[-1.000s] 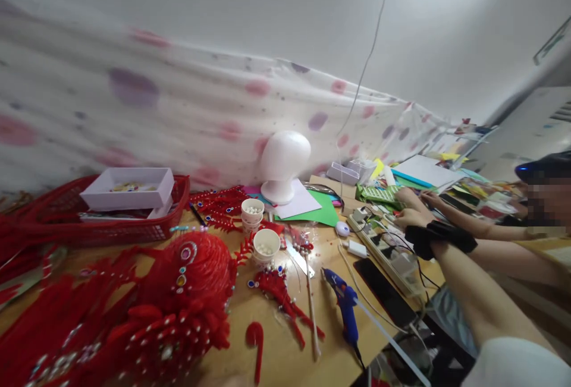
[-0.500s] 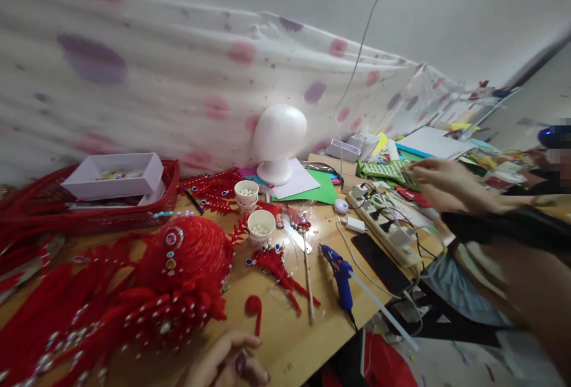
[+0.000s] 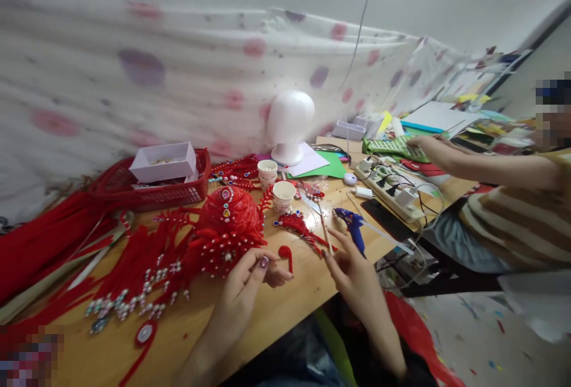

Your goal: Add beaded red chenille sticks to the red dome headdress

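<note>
Two bare hands flank a curled red strip at the bench

A hook-shaped red fuzzy strip (image 3: pixel 285 252) lies on the pale wooden bench (image 3: pixel 298 292), between the two hands. The left hand (image 3: pixel 250 274) is just beside it, thumb and forefinger narrowly apart; whether that grip holds anything cannot be told. The right hand (image 3: pixel 354 271) has its fingers partly spread at the lower end of a thin pale stick (image 3: pixel 325 229); whether the grip closes on it cannot be told.

Beyond the strip lies a branching red ornament with blue gems (image 3: pixel 297 223). Left of that sits a round red fuzzy headpiece with jewels and pearls (image 3: pixel 232 214). A blue glue gun (image 3: pixel 355 230) lies near the right hand. Farther back stand two white paper cups, a nearer one (image 3: pixel 284 197) and a farther one (image 3: pixel 267 167), then a white foam head (image 3: pixel 291 119). A red plastic basket (image 3: pixel 194 194) holds a white box (image 3: pixel 165 173). At right, a person in a striped top (image 3: pixel 499 220) reaches over the bench.
</note>
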Available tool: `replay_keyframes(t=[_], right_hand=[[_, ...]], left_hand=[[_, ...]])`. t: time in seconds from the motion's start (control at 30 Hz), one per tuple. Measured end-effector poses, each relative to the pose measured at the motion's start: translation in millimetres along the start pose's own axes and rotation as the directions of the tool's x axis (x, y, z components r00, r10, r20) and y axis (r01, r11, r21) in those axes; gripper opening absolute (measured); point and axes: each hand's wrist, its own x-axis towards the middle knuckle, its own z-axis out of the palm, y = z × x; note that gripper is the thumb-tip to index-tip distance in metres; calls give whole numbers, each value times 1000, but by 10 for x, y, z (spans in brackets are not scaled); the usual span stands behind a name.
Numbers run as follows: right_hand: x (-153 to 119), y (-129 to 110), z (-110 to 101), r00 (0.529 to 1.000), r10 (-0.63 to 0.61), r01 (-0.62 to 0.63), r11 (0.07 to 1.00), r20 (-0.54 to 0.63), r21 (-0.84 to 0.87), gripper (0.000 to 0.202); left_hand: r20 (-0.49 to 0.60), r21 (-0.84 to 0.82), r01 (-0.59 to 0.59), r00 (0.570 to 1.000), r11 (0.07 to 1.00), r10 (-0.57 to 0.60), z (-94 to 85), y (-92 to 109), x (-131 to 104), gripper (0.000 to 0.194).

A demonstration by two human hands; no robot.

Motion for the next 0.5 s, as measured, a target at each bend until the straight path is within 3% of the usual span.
replay_keyframes(t=[0.1, 0.17, 0.3, 0.4, 0.5], right_hand=[[195, -29, 179, 991, -16, 33, 991, 133, -128, 39], [290, -26, 226, 987, -57, 78, 987, 149, -140, 21], [198, -41, 85, 969, -188, 203, 976, 162, -76, 25], [-27, -126, -37, 932, -351, 339, 933, 91, 122, 21], [-216, -269, 24, 898, -439, 420, 878, 35, 230, 13]], left_hand=[[49, -9, 5, 999, 1000, -4, -75, -52, -82, 36], [56, -9, 1, 998, 1000, -1, -128, -107, -119, 35], [58, 32, 37, 998, 999, -39, -196, -216, -135, 35], [57, 144, 43, 997, 989, -52, -143, -256, -108, 69], [174, 154, 39, 983, 987, -66, 17, -274, -41, 90]])
